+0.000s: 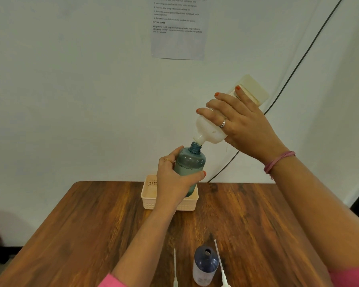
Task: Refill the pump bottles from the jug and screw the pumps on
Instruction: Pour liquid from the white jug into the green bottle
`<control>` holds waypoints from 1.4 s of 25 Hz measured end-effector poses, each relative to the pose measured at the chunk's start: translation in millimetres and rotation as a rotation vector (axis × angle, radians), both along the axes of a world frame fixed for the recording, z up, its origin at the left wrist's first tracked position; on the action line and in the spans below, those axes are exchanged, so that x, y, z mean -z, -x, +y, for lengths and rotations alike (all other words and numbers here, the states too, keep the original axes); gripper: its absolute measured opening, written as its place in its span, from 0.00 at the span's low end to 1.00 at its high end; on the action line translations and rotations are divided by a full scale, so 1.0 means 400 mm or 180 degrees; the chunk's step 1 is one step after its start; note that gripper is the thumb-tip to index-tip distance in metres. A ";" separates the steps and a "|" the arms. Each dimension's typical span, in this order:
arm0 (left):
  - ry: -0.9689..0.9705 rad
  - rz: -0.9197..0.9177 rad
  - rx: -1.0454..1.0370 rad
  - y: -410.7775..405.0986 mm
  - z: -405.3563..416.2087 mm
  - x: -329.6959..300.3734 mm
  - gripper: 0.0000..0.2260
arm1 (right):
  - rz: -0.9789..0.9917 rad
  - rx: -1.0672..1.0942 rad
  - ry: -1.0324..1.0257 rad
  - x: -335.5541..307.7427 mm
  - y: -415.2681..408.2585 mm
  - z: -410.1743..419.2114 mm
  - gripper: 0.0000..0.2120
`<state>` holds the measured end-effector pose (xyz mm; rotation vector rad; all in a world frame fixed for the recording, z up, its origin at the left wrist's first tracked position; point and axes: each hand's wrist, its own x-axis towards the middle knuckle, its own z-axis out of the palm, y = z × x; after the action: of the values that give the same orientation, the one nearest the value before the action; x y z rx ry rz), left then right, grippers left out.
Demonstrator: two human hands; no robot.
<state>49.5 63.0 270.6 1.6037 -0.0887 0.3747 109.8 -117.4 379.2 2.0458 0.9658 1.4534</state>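
My left hand (174, 179) grips a translucent teal bottle (190, 162), held upright in the air above the table, its neck open. My right hand (243, 125) grips the white jug (211, 129), tipped mouth-down so its spout touches the teal bottle's neck. Liquid fills the teal bottle to about its shoulder. A dark blue bottle (205, 266) stands open on the table near the front edge. Two white pump heads with long dip tubes lie beside it, one on its left (175, 268) and one on its right (220, 264).
A cream plastic basket (151, 195) sits at the back of the wooden table (81, 235), just beneath the held bottle. A printed sheet (178, 27) hangs on the white wall. A black cable (298, 63) runs diagonally down the wall on the right.
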 end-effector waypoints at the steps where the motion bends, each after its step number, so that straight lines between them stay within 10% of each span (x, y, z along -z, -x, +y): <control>1: -0.0008 0.0001 -0.0003 -0.001 0.000 0.001 0.36 | 0.0017 -0.0001 -0.0008 0.001 0.000 0.000 0.30; 18: 0.0019 0.0133 -0.0082 -0.010 0.035 0.044 0.36 | 0.1548 0.0166 -0.1206 0.102 0.001 0.032 0.43; 35: -0.0600 0.0530 -0.0443 0.043 0.123 0.270 0.33 | 0.3927 -0.0459 -0.4103 0.401 0.059 -0.028 0.45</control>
<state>32.1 112.0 162.4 1.8271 0.1186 0.3465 86.4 -128.6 218.8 4.1037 0.4353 0.6827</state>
